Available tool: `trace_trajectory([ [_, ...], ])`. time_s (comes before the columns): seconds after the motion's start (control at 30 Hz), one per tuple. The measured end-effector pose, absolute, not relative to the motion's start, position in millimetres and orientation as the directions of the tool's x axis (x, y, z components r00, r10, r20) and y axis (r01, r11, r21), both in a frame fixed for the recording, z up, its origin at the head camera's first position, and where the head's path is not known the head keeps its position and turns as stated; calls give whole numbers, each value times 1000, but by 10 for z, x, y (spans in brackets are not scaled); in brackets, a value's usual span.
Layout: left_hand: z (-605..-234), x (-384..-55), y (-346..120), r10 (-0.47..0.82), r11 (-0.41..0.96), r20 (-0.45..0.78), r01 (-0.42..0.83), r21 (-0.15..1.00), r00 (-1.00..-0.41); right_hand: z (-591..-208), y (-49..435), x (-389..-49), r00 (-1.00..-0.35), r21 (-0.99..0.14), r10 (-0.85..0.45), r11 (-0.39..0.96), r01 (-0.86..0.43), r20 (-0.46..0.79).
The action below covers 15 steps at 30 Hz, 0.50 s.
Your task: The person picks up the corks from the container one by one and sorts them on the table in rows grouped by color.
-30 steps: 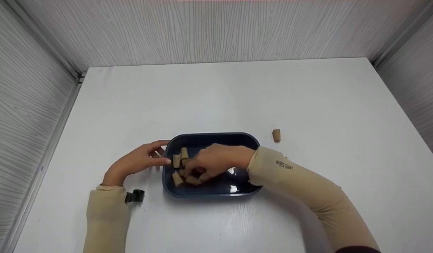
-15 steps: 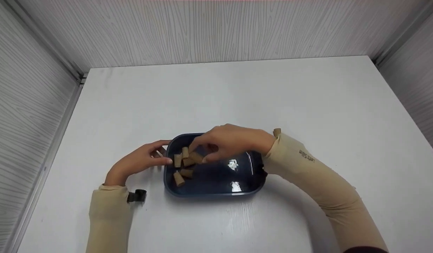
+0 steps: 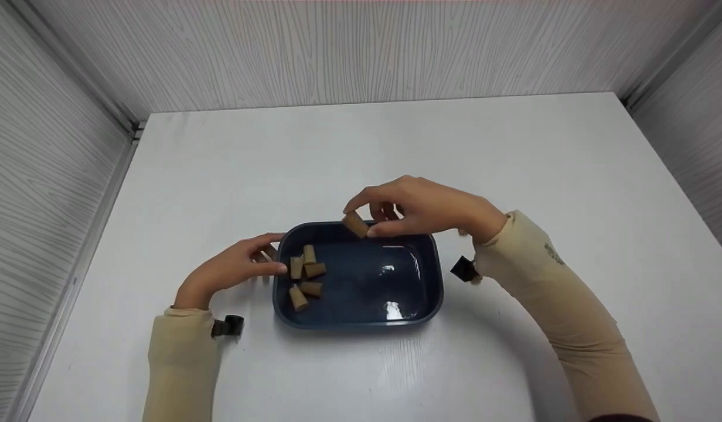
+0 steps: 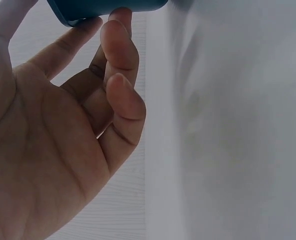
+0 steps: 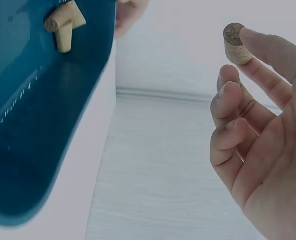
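My right hand (image 3: 428,205) pinches a tapered cork stopper (image 3: 355,224) between thumb and index finger, over the far rim of a dark blue tray (image 3: 361,323). In the right wrist view, the pinched cork (image 5: 238,50) is clear of the tray, and the other fingers are bent without holding anything. My left hand (image 3: 235,266) grips the left end of the tray, its thumb at the rim and its fingers along the outside wall. Several corks (image 3: 315,270) lie bunched inside the tray at that end.
The white table (image 3: 220,164) reaches back to a wood-grain panel (image 3: 361,53), with side panels left and right. Partly hidden behind the right wrist, a loose cork (image 3: 462,232) lies on the table. Black camera mounts (image 3: 465,269) stick out from both sleeves.
My right hand has picked a cork out of the group in the tray and carried it up, back and to the right. My left hand stays at the tray's left end.
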<state>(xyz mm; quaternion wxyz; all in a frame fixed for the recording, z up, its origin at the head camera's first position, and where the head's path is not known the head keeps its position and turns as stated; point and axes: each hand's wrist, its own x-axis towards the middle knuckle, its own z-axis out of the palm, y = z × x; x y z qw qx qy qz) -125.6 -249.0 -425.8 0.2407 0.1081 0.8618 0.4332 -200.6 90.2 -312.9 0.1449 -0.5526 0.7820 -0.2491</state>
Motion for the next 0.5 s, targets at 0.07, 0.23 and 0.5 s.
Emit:
trace_trajectory([
  [0.07,-4255,-1261,-2486,397,604,-319,-17,797,-860,-3116,974,-2026,-371,-552,-927,281,-785,55],
  [0.23,-4243,-1256,-2485,400,603,-319,-15,797,-859,-3094,1160,-2048,-430,-567,-900,317,-760,74],
  [0.5,-4243,-1227,-2521,395,600,-316,-19,800,-863,-3111,1419,-2060,-475,-570,-871,331,-752,122],
])
